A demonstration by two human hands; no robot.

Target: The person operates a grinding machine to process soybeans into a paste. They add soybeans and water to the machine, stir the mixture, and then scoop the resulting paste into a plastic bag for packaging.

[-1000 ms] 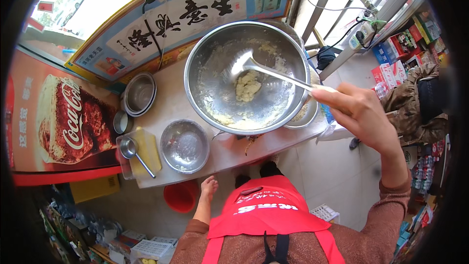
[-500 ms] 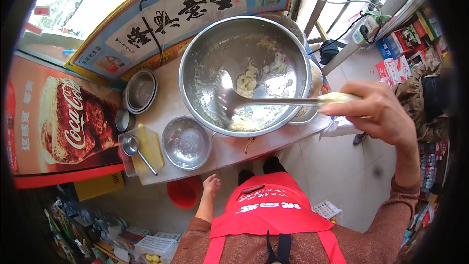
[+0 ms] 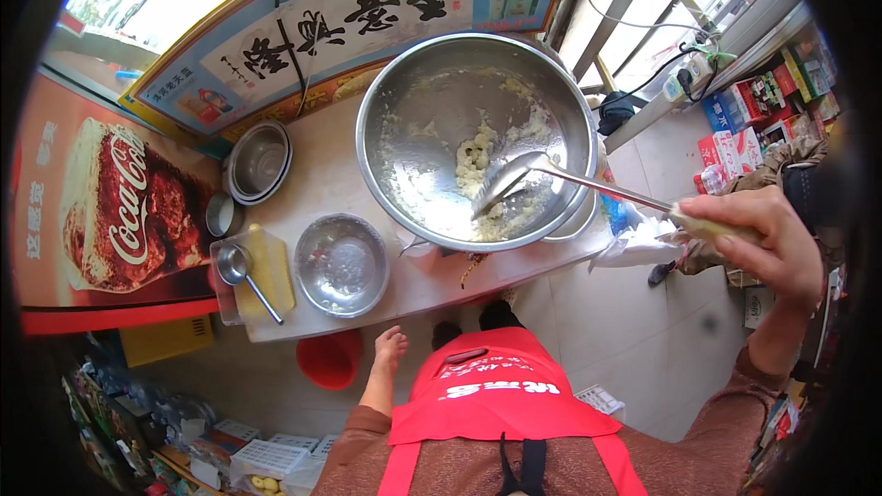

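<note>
My right hand is closed around the pale handle of a long metal slotted spoon, right of a large steel bowl. The spoon's head tilts on edge inside the bowl, beside a lumpy, pale yellow mash. More of the mash clings to the bowl's wall and bottom. Low in front of the table hangs my left hand, its fingers loosely bent and apart, holding nothing. It is nearest to a red bucket on the floor.
Left of the big bowl, the table bears a smaller steel basin, stacked metal bowls, a small cup and a metal ladle over a clear tub. A framed sign stands along the back; a white plastic bag hangs at the right end.
My right hand has moved right and a little down with the slotted spoon, whose head swept from the bowl's left part to its middle. The view has shifted slightly; my left hand stays low.
</note>
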